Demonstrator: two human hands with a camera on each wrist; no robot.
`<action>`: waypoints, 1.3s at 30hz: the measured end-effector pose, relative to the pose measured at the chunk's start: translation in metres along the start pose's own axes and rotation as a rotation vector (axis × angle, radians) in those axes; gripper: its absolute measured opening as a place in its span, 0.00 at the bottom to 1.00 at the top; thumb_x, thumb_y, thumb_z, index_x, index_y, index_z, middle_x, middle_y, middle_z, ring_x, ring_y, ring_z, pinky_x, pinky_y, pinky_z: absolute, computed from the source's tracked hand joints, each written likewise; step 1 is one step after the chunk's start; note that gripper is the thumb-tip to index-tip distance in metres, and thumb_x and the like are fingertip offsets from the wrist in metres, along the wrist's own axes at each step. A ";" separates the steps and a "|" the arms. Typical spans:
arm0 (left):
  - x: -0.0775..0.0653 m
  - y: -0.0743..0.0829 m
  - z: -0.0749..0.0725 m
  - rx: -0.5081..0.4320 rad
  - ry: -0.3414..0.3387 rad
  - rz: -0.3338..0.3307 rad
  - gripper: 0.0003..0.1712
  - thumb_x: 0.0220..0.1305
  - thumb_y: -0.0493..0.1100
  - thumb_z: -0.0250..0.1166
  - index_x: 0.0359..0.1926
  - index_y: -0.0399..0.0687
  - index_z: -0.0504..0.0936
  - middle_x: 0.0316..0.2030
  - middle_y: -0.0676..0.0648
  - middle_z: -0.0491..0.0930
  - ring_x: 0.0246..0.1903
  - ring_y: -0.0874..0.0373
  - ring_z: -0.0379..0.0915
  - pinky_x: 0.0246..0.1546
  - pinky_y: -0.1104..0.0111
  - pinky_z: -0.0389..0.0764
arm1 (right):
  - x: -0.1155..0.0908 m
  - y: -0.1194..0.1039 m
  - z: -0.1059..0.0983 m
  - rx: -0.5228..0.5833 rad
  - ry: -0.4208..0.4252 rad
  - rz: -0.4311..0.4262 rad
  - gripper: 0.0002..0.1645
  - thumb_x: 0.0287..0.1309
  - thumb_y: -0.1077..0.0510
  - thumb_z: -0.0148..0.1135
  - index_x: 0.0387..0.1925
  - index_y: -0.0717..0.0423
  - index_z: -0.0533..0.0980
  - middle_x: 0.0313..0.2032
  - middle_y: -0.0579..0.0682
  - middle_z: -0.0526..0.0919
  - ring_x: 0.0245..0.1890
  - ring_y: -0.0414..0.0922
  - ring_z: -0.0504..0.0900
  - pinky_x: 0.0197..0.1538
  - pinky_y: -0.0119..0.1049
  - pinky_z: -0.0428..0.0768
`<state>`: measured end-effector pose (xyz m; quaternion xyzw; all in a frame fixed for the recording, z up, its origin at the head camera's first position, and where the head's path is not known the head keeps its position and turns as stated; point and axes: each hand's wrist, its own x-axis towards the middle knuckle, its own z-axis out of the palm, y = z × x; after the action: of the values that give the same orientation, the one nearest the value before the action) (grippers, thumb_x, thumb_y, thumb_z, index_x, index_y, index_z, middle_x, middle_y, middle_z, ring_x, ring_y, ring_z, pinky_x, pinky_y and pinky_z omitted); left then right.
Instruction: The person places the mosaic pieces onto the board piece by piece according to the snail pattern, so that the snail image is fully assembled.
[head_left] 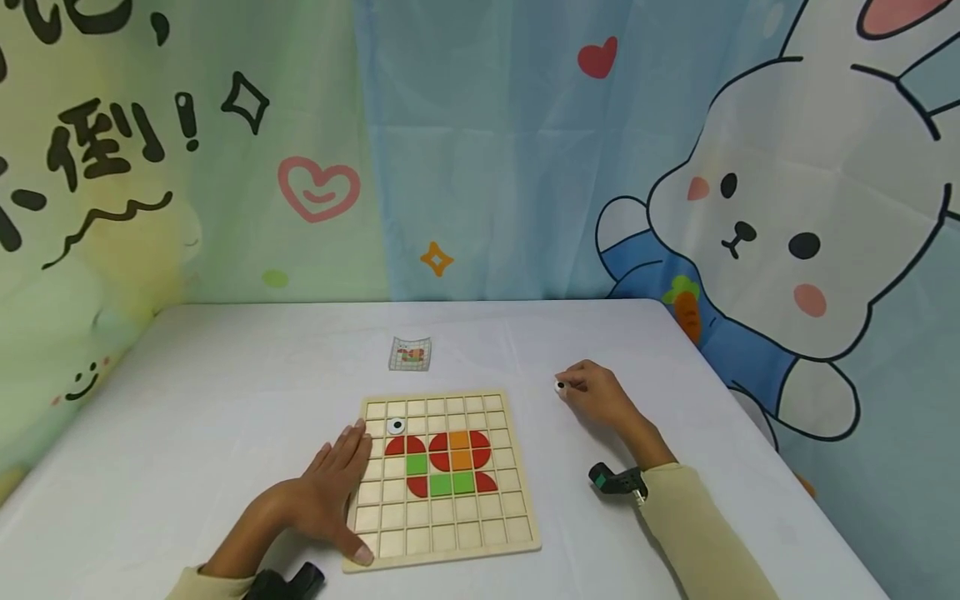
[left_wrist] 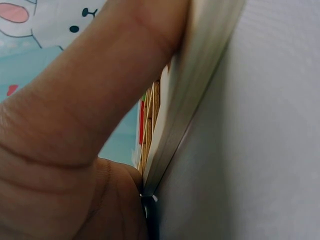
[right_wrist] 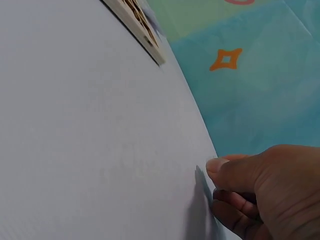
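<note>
A wooden grid board (head_left: pixel 465 542) lies flat on the table. My left hand (head_left: pixel 324 492) rests along its left edge, fingers spread, with the thumb at the near left corner. In the left wrist view the thumb (left_wrist: pixel 90 95) lies against the board's side (left_wrist: pixel 187 100). Red quarter-round tiles (head_left: pixel 417 486), green square tiles (head_left: pixel 441 484) and orange square tiles (head_left: pixel 460 449) sit in the middle cells. A white eye tile (head_left: pixel 396 426) is near the upper left. Right of the board, my right hand (head_left: pixel 596 393) pinches another small white eye tile (head_left: pixel 560 386) with a dark dot.
A small pattern card (head_left: pixel 410 354) with a coloured picture on a grid lies beyond the board. The white-covered table (head_left: pixel 247 375) ends at a printed curtain (head_left: pixel 480 167) behind and to the right. Black wrist devices (head_left: pixel 618 480) are on both forearms.
</note>
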<state>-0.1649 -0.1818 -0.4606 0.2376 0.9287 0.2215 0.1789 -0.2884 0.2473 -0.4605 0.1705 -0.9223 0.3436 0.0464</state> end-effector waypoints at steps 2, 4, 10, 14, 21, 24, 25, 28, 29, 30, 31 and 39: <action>-0.001 0.001 -0.001 -0.004 -0.009 0.001 0.89 0.24 0.79 0.73 0.74 0.31 0.38 0.74 0.33 0.28 0.73 0.40 0.21 0.67 0.44 0.30 | 0.001 -0.005 0.003 0.002 -0.004 -0.016 0.15 0.60 0.69 0.62 0.48 0.70 0.81 0.43 0.59 0.78 0.44 0.55 0.78 0.48 0.50 0.78; -0.002 0.004 -0.003 -0.024 -0.013 0.005 0.89 0.25 0.78 0.74 0.74 0.30 0.38 0.74 0.33 0.28 0.72 0.39 0.21 0.66 0.44 0.30 | 0.001 -0.009 0.005 0.006 0.000 -0.021 0.14 0.59 0.69 0.63 0.48 0.69 0.81 0.42 0.58 0.78 0.43 0.55 0.78 0.47 0.49 0.78; -0.003 0.008 -0.007 -0.036 -0.021 -0.007 0.89 0.25 0.77 0.75 0.74 0.30 0.38 0.74 0.33 0.28 0.72 0.39 0.21 0.66 0.44 0.30 | 0.002 -0.017 0.009 0.006 -0.009 -0.047 0.14 0.59 0.69 0.64 0.47 0.68 0.82 0.42 0.57 0.78 0.42 0.53 0.79 0.45 0.48 0.78; -0.002 0.006 -0.004 -0.023 -0.008 -0.011 0.89 0.23 0.78 0.75 0.75 0.31 0.38 0.74 0.34 0.28 0.73 0.41 0.21 0.67 0.45 0.30 | 0.002 -0.023 0.011 0.019 -0.023 -0.076 0.14 0.58 0.69 0.64 0.47 0.67 0.82 0.42 0.57 0.79 0.40 0.52 0.79 0.43 0.47 0.79; -0.005 0.013 -0.012 -0.034 -0.044 0.002 0.87 0.28 0.74 0.76 0.74 0.28 0.37 0.74 0.31 0.28 0.72 0.36 0.22 0.66 0.41 0.31 | 0.006 -0.037 0.018 0.019 -0.023 -0.137 0.14 0.58 0.69 0.65 0.47 0.67 0.82 0.41 0.55 0.79 0.39 0.49 0.79 0.42 0.44 0.78; -0.006 0.015 -0.013 -0.031 -0.043 0.002 0.86 0.29 0.73 0.77 0.73 0.27 0.38 0.73 0.29 0.29 0.72 0.35 0.23 0.66 0.40 0.33 | 0.010 -0.046 0.021 0.018 -0.014 -0.156 0.14 0.58 0.68 0.65 0.47 0.66 0.82 0.42 0.55 0.79 0.39 0.48 0.78 0.42 0.44 0.78; -0.006 0.015 -0.013 -0.027 -0.043 0.000 0.86 0.29 0.73 0.77 0.73 0.27 0.38 0.73 0.29 0.28 0.72 0.35 0.22 0.66 0.41 0.33 | 0.012 -0.050 0.022 0.021 -0.012 -0.159 0.14 0.58 0.68 0.66 0.47 0.66 0.82 0.42 0.54 0.79 0.39 0.48 0.78 0.42 0.44 0.78; -0.006 0.015 -0.013 -0.015 -0.039 0.000 0.86 0.29 0.72 0.77 0.73 0.27 0.38 0.73 0.29 0.29 0.72 0.35 0.23 0.66 0.41 0.34 | 0.015 -0.061 0.027 0.032 -0.019 -0.181 0.14 0.58 0.67 0.66 0.47 0.65 0.82 0.42 0.54 0.79 0.39 0.47 0.78 0.42 0.43 0.78; -0.006 0.015 -0.013 -0.013 -0.037 0.000 0.86 0.30 0.73 0.77 0.73 0.27 0.38 0.73 0.29 0.29 0.72 0.35 0.23 0.66 0.41 0.34 | 0.016 -0.064 0.029 0.037 -0.027 -0.189 0.14 0.58 0.68 0.66 0.47 0.65 0.82 0.42 0.53 0.79 0.39 0.47 0.78 0.41 0.42 0.78; -0.006 0.014 -0.013 -0.013 -0.038 -0.001 0.86 0.30 0.73 0.77 0.73 0.27 0.38 0.73 0.29 0.29 0.72 0.35 0.23 0.66 0.41 0.34 | 0.017 -0.067 0.031 0.043 -0.039 -0.200 0.14 0.58 0.68 0.65 0.47 0.66 0.82 0.41 0.53 0.79 0.38 0.47 0.77 0.41 0.41 0.78; -0.007 0.015 -0.013 -0.013 -0.033 -0.002 0.86 0.29 0.73 0.77 0.73 0.27 0.38 0.73 0.30 0.29 0.72 0.35 0.23 0.66 0.41 0.34 | 0.017 -0.070 0.033 0.046 -0.052 -0.215 0.14 0.59 0.68 0.65 0.47 0.66 0.82 0.41 0.53 0.79 0.38 0.47 0.77 0.40 0.40 0.78; -0.006 0.015 -0.013 -0.045 -0.045 0.002 0.87 0.29 0.73 0.77 0.73 0.27 0.37 0.73 0.30 0.27 0.72 0.35 0.21 0.66 0.41 0.32 | 0.020 -0.093 0.048 0.079 -0.133 -0.247 0.15 0.61 0.65 0.65 0.49 0.65 0.81 0.42 0.52 0.78 0.37 0.45 0.75 0.40 0.38 0.77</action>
<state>-0.1602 -0.1775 -0.4414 0.2393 0.9190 0.2370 0.2051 -0.2734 0.1450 -0.4356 0.3068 -0.8812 0.3592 0.0204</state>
